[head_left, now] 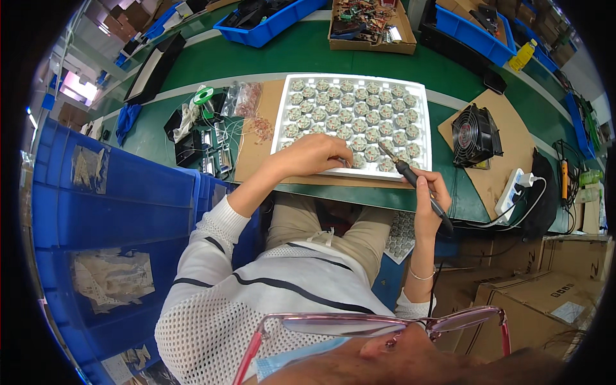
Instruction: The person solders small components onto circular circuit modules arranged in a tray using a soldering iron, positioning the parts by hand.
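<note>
White mesh sleeves, ours, come in from the lower edge; tan trousers below the bench lip.

Item 1 – right hand [431, 192]: fingers wrapped pen-style round a black soldering iron [417, 186], tip angled up-left onto the near row of the white tray [423, 122]. Cord drops off toward the power strip [513, 189] at right.

Item 2 – left hand [314, 156]: laid on the tray's near edge, fingers pressed together and curled down toward one small round board [357, 160]; whether they pinch wire or solder, we can't tell.

Item 3 – tray: full grid of round grey-green boards, sits on a cardboard sheet [256, 147] on the green bench [308, 58].

Item 4 – left of tray: green solder reel [204, 96], clear bags of small parts [247, 99].

Item 5 – right: black fan [473, 135] on cardboard.

Item 6 – far: blue bins [269, 22], open carton of components [369, 25].

Risks, our judgement: iron tip sits v. close to left fingertips, so a slip could burn them. Boards lie loose in pockets; pressure from the tip may tilt one and bridge a joint. Cord slack by the knee could snag and jerk the iron. Fan not aimed at work, so fumes may rise to the face.
</note>
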A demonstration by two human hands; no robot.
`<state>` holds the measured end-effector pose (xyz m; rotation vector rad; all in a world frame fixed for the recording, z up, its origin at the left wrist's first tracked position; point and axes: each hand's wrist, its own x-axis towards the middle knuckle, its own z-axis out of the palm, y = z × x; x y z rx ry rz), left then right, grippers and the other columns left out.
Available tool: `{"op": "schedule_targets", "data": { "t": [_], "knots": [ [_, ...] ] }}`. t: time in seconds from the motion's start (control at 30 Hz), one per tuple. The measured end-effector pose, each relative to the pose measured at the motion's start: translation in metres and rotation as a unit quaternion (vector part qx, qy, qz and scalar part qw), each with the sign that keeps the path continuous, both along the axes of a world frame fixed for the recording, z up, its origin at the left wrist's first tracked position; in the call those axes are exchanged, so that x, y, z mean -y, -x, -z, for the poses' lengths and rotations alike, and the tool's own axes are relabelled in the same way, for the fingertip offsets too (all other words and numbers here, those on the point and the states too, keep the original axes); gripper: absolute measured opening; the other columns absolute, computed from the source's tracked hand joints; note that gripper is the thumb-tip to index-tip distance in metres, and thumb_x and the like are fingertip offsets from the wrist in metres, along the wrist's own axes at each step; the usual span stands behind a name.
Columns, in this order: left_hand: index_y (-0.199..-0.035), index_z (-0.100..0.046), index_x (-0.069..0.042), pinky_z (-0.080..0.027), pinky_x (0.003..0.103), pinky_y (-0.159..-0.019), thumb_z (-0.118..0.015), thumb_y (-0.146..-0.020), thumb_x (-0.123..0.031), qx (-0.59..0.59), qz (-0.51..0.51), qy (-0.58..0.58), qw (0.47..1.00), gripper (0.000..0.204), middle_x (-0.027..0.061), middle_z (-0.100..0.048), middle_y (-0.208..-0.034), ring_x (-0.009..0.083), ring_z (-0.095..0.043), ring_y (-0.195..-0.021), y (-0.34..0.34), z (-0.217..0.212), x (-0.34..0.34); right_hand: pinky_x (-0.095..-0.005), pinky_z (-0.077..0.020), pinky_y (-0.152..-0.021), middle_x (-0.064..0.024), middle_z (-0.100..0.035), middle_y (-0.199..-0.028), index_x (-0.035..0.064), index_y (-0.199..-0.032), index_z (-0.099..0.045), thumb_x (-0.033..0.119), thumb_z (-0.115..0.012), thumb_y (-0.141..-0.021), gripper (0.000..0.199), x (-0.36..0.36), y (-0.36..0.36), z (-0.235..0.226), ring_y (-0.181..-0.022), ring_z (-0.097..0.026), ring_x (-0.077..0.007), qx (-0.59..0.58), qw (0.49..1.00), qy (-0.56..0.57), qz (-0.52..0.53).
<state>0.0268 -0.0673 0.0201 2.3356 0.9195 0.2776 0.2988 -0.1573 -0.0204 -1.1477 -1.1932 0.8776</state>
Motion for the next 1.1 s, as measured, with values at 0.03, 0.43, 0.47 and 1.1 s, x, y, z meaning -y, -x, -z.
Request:
{"op": "schedule_targets", "data": {
  "t": [0.03, 0.43, 0.47, 1.1],
  "knots": [
    [-0.101, -0.072, -0.010, -0.051, 0.043, -0.079, -0.067, -0.087, -0.012, -0.016, -0.001, -0.010, 1.000, 0.015, 0.0088, -0.071, -0.099, 0.0320, -0.067, -0.093, 0.000, -0.002, 0.000, -0.0299, -0.0503, -0.086, -0.0131, -0.073, -0.089, -0.0042, -0.105, -0.066, 0.009, -0.055, -0.098, 0.018, 0.000, -0.001, 0.000, -0.088, -0.068, -0.0162, -0.004, 1.000, -0.001, -0.002],
    [-0.103, -0.070, -0.010, -0.052, 0.041, -0.078, -0.067, -0.090, -0.015, -0.017, -0.004, -0.035, 0.999, 0.014, 0.0081, -0.070, -0.100, 0.0321, -0.067, -0.094, 0.000, 0.007, -0.001, -0.0301, -0.0499, -0.087, -0.0135, -0.073, -0.090, -0.0046, -0.104, -0.066, 0.009, -0.055, -0.099, 0.018, -0.003, -0.003, 0.000, -0.088, -0.068, -0.0162, -0.003, 1.000, 0.001, 0.010],
    [-0.103, -0.070, -0.010, -0.052, 0.041, -0.078, -0.067, -0.090, -0.015, -0.017, -0.004, -0.036, 0.999, 0.014, 0.0081, -0.070, -0.100, 0.0321, -0.067, -0.094, 0.000, 0.008, -0.002, -0.0300, -0.0499, -0.087, -0.0136, -0.073, -0.090, -0.0050, -0.104, -0.066, 0.009, -0.055, -0.099, 0.018, -0.003, -0.003, 0.000, -0.088, -0.068, -0.0164, -0.009, 1.000, 0.001, 0.011],
    [-0.107, -0.058, -0.005, -0.024, 0.019, -0.043, -0.062, -0.101, -0.017, 0.384, -0.159, 0.345, 0.842, 0.014, 0.0037, -0.068, -0.093, -0.0003, -0.034, -0.051, -0.007, -0.009, 0.010, -0.0279, -0.0444, -0.071, -0.0049, -0.060, -0.089, 0.0045, -0.106, -0.075, 0.007, -0.065, -0.096, 0.014, -0.027, 0.056, -0.020, -0.079, -0.056, -0.0139, 0.089, 0.992, -0.065, -0.053]
  ]
}}
